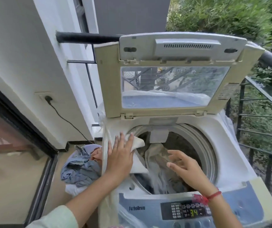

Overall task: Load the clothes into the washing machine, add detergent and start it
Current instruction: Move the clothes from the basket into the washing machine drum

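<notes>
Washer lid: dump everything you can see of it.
The lid stands open and nearly upright at the back of the washing machine. It sits on two hinges at its lower edge. The frame looks like yellowed cream plastic around a clear window. A grey panel with vent slots is on top. A worn label is on its right side. The left hand and right hand are lower, at the tub, not touching it.

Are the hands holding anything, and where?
Nothing is gripped. The left hand presses flat on the white cloth; the right hand is open over the drum.
</notes>
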